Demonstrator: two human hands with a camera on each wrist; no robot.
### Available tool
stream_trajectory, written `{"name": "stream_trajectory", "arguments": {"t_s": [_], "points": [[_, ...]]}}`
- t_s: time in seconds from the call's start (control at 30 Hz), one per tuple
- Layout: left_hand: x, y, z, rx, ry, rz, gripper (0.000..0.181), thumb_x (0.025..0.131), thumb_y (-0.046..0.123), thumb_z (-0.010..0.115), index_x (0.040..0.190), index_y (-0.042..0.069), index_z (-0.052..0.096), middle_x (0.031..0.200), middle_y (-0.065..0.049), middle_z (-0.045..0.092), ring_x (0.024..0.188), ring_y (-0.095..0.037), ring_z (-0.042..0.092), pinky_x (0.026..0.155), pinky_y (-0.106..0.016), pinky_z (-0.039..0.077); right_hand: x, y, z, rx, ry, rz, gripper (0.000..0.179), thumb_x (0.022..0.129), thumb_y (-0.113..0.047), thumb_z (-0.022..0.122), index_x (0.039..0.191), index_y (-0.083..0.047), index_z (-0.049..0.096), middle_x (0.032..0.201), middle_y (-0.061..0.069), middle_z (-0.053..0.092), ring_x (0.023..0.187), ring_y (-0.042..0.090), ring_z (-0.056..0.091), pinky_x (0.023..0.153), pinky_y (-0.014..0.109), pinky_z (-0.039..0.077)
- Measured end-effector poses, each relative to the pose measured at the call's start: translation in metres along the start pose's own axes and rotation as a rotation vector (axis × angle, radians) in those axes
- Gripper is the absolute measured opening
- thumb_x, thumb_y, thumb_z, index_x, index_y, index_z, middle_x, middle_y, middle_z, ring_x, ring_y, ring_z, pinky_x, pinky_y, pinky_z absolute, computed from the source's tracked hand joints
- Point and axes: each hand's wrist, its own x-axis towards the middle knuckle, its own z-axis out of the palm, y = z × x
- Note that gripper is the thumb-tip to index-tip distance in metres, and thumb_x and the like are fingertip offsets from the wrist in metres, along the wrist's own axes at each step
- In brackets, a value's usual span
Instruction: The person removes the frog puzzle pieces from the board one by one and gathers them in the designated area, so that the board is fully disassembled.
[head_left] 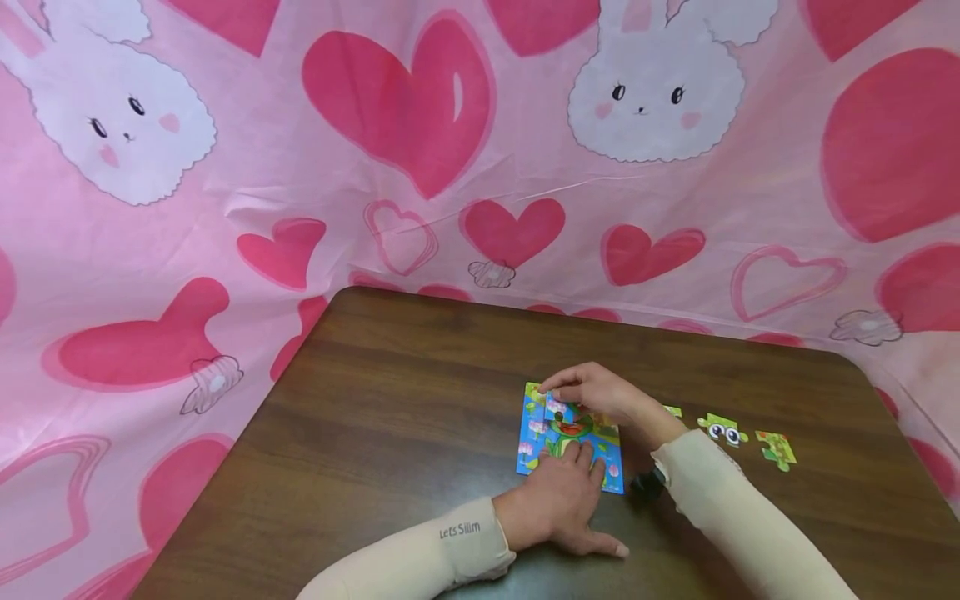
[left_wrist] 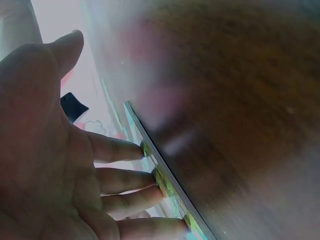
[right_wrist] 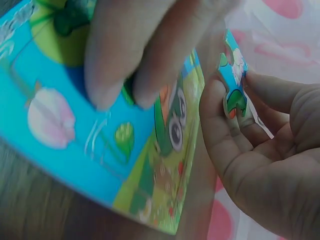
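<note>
A puzzle board (head_left: pixel 527 460) with a colourful frog picture on blue lies on the brown table. My left hand (head_left: pixel 561 500) rests its extended fingers on the near part of the board, thumb stretched out to the side. In the left wrist view, its fingertips (left_wrist: pixel 131 151) touch the board's face near the edge. Over the far part of the board, my right hand (head_left: pixel 603 392) pinches a puzzle piece (right_wrist: pixel 235 75), blue with a pink-white flower and a green patch, between thumb and fingers. In the right wrist view the piece is tilted, apart from the board.
Right of the board lie loose puzzle pieces on the table (head_left: pixel 420 375): one with two big eyes (head_left: pixel 723 431), a green and orange one (head_left: pixel 778 450), and another (head_left: pixel 674 411) partly hidden by the right forearm. A pink heart-patterned cloth (head_left: pixel 420 167) hangs behind the table.
</note>
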Motion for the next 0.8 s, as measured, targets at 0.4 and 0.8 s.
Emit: {"name": "stream_trajectory", "arguments": {"t_s": [0.4,0.8], "points": [[0.002,-0.003,-0.005,-0.042,-0.041,0.008,0.101,0.082,0.091,0.038,0.157,0.023,0.037,0.160,-0.003,0.037,0.142,-0.021,0.040,0.101,-0.049,0.051,-0.026,0.018,-0.031,0.046,0.034,0.031,0.033,0.102,-0.019,0.061,0.130,-0.002,0.067,0.125,0.016,0.068,0.093,0.021,0.063,0.082,0.039,0.057],[0.003,0.001,-0.002,-0.004,-0.025,-0.020,0.103,0.080,0.093,0.036,0.156,0.023,0.039,0.156,-0.002,0.040,0.137,-0.018,0.042,0.097,-0.047,0.052,-0.066,0.046,-0.054,0.042,0.076,0.079,0.037,0.102,-0.024,0.061,0.130,0.000,0.065,0.123,0.012,0.068,0.086,0.018,0.059,0.075,0.034,0.054]]}}
